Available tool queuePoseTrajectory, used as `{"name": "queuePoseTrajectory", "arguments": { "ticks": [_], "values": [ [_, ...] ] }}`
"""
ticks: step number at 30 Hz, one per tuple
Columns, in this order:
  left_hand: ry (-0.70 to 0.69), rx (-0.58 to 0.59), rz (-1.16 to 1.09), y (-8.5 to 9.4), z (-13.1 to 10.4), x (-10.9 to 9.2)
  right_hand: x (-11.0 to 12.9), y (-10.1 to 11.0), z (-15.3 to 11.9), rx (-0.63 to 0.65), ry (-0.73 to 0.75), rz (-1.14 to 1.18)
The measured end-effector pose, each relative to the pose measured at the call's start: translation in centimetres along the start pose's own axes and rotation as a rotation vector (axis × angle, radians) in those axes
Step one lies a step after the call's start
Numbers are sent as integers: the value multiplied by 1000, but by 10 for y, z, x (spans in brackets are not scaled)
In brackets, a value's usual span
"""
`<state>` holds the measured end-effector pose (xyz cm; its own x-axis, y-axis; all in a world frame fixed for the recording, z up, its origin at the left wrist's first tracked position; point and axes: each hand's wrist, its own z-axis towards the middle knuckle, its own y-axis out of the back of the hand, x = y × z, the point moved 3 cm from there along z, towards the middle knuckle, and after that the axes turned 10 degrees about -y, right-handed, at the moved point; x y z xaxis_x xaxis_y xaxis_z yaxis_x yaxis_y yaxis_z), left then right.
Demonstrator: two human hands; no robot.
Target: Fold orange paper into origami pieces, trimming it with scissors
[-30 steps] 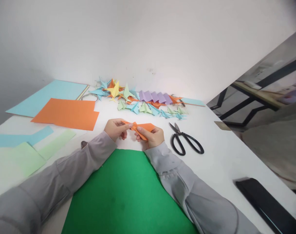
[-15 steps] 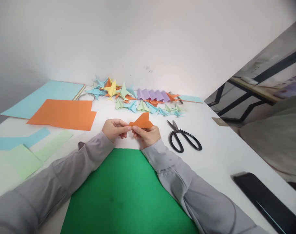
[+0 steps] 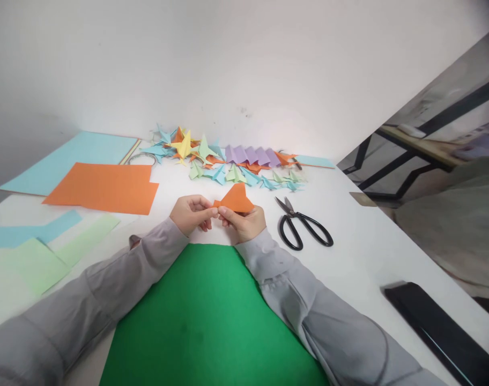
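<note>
Between my two hands is a small folded piece of orange paper [image 3: 237, 198], raised over the white table just beyond the green sheet. My left hand [image 3: 192, 213] pinches its narrow left end between thumb and fingers. The broad, pointed part is gripped by my right hand [image 3: 246, 221], thumb on the near side and fingers behind. Both thumbs almost meet at the paper's lower left edge. The fingertips behind the paper are partly hidden. Black-handled scissors [image 3: 304, 226] lie partly spread to the right of my right hand.
A green sheet [image 3: 208, 316] lies under my forearms. Several folded paper shapes [image 3: 184, 145] and a purple pleated strip [image 3: 250, 156] line the wall. Orange sheets [image 3: 103, 187], a blue sheet [image 3: 67, 161] and green offcuts [image 3: 39, 265] lie left. A black object [image 3: 441, 332] sits at right.
The broad part of the orange paper has tilted slightly, its tip shifting a little left and showing more of its face. Both hands keep their grip in nearly the same place.
</note>
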<state>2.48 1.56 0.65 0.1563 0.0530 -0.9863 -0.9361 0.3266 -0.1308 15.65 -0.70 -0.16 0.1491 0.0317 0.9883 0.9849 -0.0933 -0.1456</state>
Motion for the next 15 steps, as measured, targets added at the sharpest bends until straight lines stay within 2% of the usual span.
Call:
{"name": "queuePoseTrajectory", "arguments": {
  "ticks": [5, 8, 11, 15],
  "values": [
    [64, 207, 51, -6, -1, -4, -4, 1, 2, 29, -71, 56],
    [37, 210, 43, -5, 0, -7, -7, -2, 4, 71, -104, 137],
    [-11, 163, 22, -4, -2, -7, -10, -7, 7, 137, -157, 239],
    [10, 147, -56, -11, -7, -4, -8, -11, 3, 164, -107, 172]
  ]
}}
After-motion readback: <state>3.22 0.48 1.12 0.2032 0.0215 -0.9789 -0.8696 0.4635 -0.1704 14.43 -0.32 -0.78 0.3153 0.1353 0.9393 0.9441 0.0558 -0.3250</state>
